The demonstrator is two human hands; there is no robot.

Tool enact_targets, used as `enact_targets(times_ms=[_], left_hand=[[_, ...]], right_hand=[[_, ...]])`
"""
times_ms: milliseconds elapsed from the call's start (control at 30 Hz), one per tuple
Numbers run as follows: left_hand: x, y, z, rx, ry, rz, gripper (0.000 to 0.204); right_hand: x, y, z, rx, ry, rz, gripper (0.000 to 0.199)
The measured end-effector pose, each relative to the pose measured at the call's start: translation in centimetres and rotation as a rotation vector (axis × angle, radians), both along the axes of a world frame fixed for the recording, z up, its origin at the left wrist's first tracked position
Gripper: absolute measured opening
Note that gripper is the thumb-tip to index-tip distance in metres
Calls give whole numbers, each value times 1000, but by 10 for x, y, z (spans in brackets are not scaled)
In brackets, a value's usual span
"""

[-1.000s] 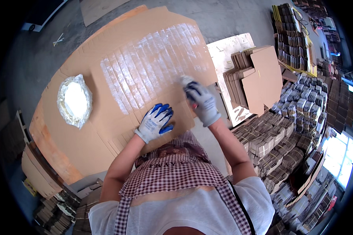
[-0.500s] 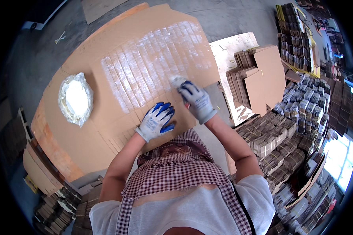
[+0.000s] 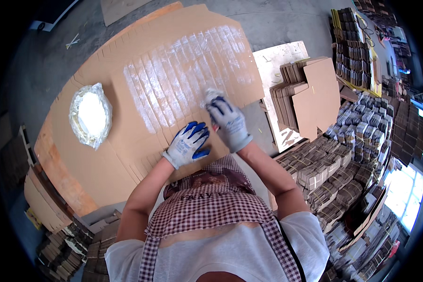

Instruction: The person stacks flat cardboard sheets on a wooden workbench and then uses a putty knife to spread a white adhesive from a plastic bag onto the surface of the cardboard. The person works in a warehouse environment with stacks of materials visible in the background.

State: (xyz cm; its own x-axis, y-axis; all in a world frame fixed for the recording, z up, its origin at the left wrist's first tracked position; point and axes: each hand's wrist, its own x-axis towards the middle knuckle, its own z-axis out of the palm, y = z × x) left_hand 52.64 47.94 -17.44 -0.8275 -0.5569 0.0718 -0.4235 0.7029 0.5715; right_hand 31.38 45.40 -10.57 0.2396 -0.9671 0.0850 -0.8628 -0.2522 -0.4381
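My left hand (image 3: 188,144), in a white glove with blue fingertips, lies flat with fingers spread on the near part of a large cardboard sheet (image 3: 113,174). Closed in my gloved right hand (image 3: 229,122) is a whitish brush-like tool (image 3: 213,93), blurred, with a bit of red showing by the palm. The tool touches the sheet at the near edge of a patch of wet white streaks (image 3: 183,70) over several parallel strips. To the left on the cardboard stands a plastic-lined bowl (image 3: 90,116) of bright white stuff.
Right of the sheet, a pale board (image 3: 268,75) carries a stack of cut cardboard pieces (image 3: 315,96). Tied bundles of cardboard (image 3: 329,164) are piled farther right. An orange-brown wooden edge (image 3: 61,176) shows under the sheet on the left.
My right hand has shifted slightly left with the tool, along the near edge of the white streaks. My left hand stays in place on the cardboard.
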Motion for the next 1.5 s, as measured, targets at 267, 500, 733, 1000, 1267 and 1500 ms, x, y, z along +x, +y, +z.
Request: enact_targets(times_ms=[267, 500, 733, 1000, 1267, 1500], left_hand=[[-4, -4, 8, 45, 41, 9, 61], [-41, -12, 40, 133, 73, -57, 57], [-117, -35, -9, -63, -108, -119, 69], [-119, -35, -7, 28, -289, -165, 75], [-117, -34, -16, -36, -175, -145, 77], [-120, -36, -10, 37, -106, -133, 72]], right_hand=[[-53, -27, -21, -29, -106, -246, 42], [-50, -7, 2, -5, -324, -281, 38], [-91, -26, -26, 84, -269, -345, 31], [-67, -24, -16, -26, -188, -189, 36], [-93, -53, -27, -117, -95, -292, 40], [-100, -84, -43, -27, -70, -203, 45]])
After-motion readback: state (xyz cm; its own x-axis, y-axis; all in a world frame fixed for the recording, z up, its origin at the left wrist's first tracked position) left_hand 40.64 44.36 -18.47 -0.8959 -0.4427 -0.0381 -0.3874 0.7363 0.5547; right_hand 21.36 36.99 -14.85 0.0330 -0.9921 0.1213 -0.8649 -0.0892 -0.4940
